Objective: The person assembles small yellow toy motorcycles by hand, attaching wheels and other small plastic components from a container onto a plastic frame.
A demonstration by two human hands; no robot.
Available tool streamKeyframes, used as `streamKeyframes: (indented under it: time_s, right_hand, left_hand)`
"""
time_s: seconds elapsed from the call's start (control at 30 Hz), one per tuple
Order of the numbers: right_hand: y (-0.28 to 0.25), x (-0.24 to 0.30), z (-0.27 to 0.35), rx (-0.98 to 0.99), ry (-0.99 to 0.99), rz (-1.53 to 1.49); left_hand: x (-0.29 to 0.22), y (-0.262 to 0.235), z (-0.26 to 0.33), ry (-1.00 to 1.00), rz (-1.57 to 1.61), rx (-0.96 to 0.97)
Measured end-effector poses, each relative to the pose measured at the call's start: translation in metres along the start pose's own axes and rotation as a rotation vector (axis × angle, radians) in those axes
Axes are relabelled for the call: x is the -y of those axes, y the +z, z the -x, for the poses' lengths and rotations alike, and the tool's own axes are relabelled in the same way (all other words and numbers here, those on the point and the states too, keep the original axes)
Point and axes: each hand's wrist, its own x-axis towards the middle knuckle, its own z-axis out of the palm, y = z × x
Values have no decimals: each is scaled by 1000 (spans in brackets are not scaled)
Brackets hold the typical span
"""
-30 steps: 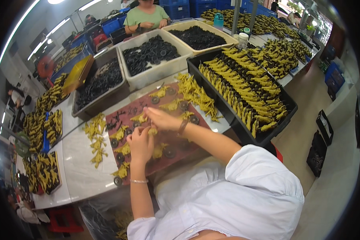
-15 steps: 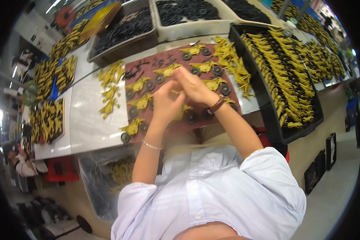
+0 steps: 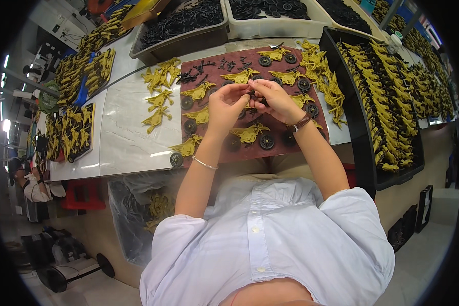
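Observation:
My left hand (image 3: 228, 108) and my right hand (image 3: 278, 99) meet above the maroon mat (image 3: 214, 57). The fingertips of both are pinched together around a small dark part (image 3: 252, 95), mostly hidden by the fingers, so its exact shape cannot be made out. Around and below the hands, yellow plastic toy frames (image 3: 249, 132) lie in rows on the mat, with black spoked wheels (image 3: 266, 141) beside them. Small black branched parts (image 3: 231, 65) are scattered at the mat's far left.
Loose yellow frames (image 3: 160, 76) lie left of the mat, more (image 3: 324, 81) to its right. Bins of black parts (image 3: 181, 30) and wheels (image 3: 270, 9) line the back. A black crate (image 3: 353, 97) of yellow-and-black pieces stands right. A red stool (image 3: 84, 195) is below left.
My hands have gone from palms facing close together to a fingertip pinch around a small dark part. The view has shifted, so the table appears further right and higher.

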Motion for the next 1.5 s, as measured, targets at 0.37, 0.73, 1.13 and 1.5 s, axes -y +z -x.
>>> streamKeyframes:
  time_s: [0.37, 0.73, 1.13, 1.5]
  right_hand:
    - [8, 2, -4, -33, -7, -207]
    - [-30, 31, -44, -64, -473, 1008]
    - [-55, 4, -95, 108, -503, 1207]
    - [-32, 2, -82, -52, -406, 1546]
  left_hand:
    - [1, -4, -16, -17, 211, -43]
    - [-10, -16, -52, 194, -525, 74]
    - [16, -43, -65, 171, -1335, 373]
    - [15, -47, -72, 132, -1317, 464]
